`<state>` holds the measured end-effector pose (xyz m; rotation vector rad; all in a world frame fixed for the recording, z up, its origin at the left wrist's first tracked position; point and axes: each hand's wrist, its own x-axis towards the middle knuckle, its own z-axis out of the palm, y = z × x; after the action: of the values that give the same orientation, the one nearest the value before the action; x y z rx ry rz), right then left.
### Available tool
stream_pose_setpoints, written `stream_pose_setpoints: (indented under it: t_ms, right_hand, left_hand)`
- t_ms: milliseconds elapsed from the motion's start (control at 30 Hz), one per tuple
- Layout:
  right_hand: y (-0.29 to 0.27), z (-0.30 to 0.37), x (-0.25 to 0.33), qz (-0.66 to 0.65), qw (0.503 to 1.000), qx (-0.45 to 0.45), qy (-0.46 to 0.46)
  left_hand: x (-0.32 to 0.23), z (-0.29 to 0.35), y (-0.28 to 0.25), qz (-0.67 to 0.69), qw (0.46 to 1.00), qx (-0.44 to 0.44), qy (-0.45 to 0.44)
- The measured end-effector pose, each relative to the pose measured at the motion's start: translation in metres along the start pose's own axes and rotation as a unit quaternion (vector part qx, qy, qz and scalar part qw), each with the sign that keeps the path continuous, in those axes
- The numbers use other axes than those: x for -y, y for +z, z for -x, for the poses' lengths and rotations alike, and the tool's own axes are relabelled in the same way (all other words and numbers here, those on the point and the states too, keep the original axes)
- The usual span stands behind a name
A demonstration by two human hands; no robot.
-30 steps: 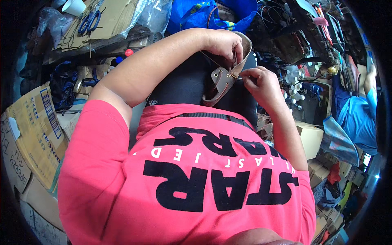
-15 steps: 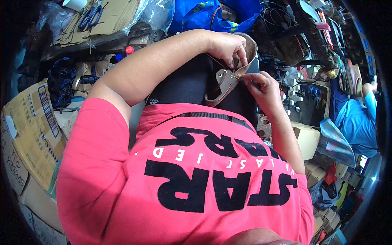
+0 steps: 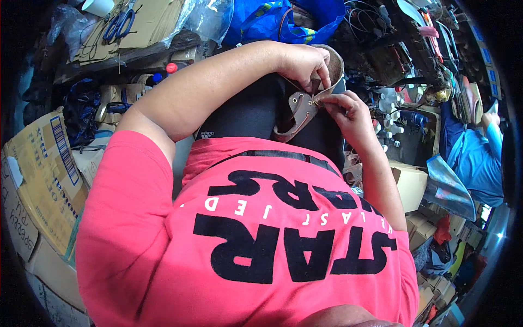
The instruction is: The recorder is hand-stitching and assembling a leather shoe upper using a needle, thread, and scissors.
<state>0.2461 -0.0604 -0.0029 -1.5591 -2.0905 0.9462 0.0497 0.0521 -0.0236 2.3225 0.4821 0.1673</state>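
Head view, from above: the brown leather piece lies over the person's dark trousers, its band curving round past the left hand. That hand's fingers bend down against the leather; I can't tell whether they pinch it. The right hand's fingertips, drawn together, touch its edge beside an eyelet, their exact grip too small to see.

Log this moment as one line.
left hand: holding brown leather piece | right hand: fingers at its edge near eyelets, grip unclear | leather piece: above dark-clad legs | beyond: blue bag
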Motion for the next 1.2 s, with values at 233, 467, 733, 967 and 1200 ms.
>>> stream_pose_setpoints:
  t_ms: [233, 467, 733, 967, 1200]
  right_hand:
    - [-0.003, -0.007, -0.023, -0.110, 0.993, 0.041, 0.017]
    - [-0.008, -0.012, -0.031, -0.164, 0.983, 0.077, 0.030]
    - [0.013, -0.015, -0.009, 0.009, 0.998, -0.027, -0.060]
    - [0.013, 0.000, -0.003, 0.129, 0.985, -0.063, -0.097]
    - [0.023, 0.023, 0.006, 0.251, 0.958, -0.090, -0.103]
  left_hand:
    - [0.003, 0.001, 0.002, 0.002, 1.000, -0.012, 0.003]
    - [0.004, 0.000, 0.003, 0.005, 1.000, -0.020, 0.004]
    - [0.003, 0.001, 0.013, 0.002, 0.998, -0.068, -0.008]
    - [-0.009, 0.045, 0.012, -0.040, 0.951, -0.304, -0.027]
    - [-0.040, 0.095, 0.032, -0.032, 0.934, -0.339, -0.106]
